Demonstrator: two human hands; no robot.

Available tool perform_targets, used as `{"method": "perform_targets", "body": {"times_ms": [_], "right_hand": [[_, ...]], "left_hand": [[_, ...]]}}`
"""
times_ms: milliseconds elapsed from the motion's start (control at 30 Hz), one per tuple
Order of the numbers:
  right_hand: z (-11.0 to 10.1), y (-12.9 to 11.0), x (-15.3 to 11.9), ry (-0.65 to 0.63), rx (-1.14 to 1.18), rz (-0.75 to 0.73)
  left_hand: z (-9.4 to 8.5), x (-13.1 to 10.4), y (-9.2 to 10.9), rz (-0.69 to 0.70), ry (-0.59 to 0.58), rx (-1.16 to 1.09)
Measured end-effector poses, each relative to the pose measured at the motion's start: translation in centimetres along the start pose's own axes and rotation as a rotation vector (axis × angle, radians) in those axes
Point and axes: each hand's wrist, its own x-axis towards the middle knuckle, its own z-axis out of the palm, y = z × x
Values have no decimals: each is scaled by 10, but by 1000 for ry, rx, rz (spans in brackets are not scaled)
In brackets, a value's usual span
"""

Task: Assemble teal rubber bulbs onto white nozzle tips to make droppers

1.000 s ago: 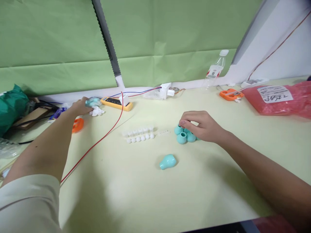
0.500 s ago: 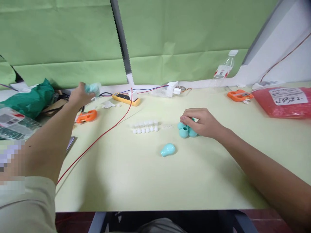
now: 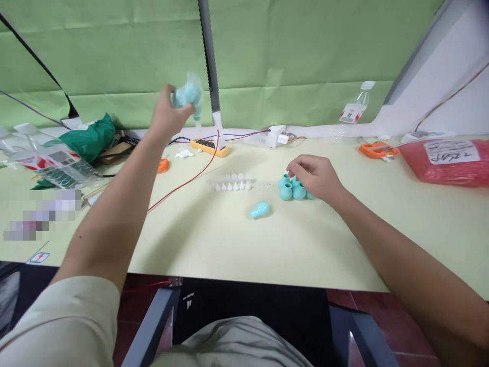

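My left hand point(image 3: 170, 116) is raised above the back of the table. It grips a clear plastic bag of teal pieces point(image 3: 189, 96). Low over a cluster of teal round pots with open necks point(image 3: 287, 191) is my right hand point(image 3: 317, 178), its fingertips pinched at the rims. What they pinch, if anything, is hidden. Left of the cluster, small white pointed pieces point(image 3: 233, 186) stand beside a row of white round ones. Between them lies a line of tiny clear parts point(image 3: 265, 184). A glossy teal bulb-shaped piece point(image 3: 260, 209) lies on its side nearer me.
A yellow multimeter point(image 3: 210, 148) and a red wire point(image 3: 183, 187) lie at the back left. Plastic bottles point(image 3: 57, 158) and a green bag point(image 3: 93, 137) are far left. At right are an orange tool point(image 3: 378, 149), a red package point(image 3: 446, 163) and an upright bottle point(image 3: 353, 112).
My left hand has lifted the bag of teal pieces up and to the right from the back of the table. My right hand stays by the teal pots. The view has tilted and shifted.
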Motion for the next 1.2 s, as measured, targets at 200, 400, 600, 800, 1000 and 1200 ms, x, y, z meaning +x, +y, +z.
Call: {"method": "perform_targets", "body": {"times_ms": [200, 400, 600, 800, 1000, 1200], "right_hand": [[22, 4, 30, 122, 224, 24], [53, -12, 70, -18, 450, 210], [70, 2, 92, -61, 528, 265], [60, 19, 109, -125, -255, 73], [48, 11, 109, -328, -808, 68], [40, 26, 106, -284, -814, 165]], "left_hand": [[44, -54, 91, -133, -232, -410], [76, -79, 132, -90, -357, -682], [87, -87, 135, -207, -421, -764], [112, -70, 99, -409, -337, -703], [126, -60, 77, -482, -302, -590], [107, -36, 34, -535, -157, -549]]}}
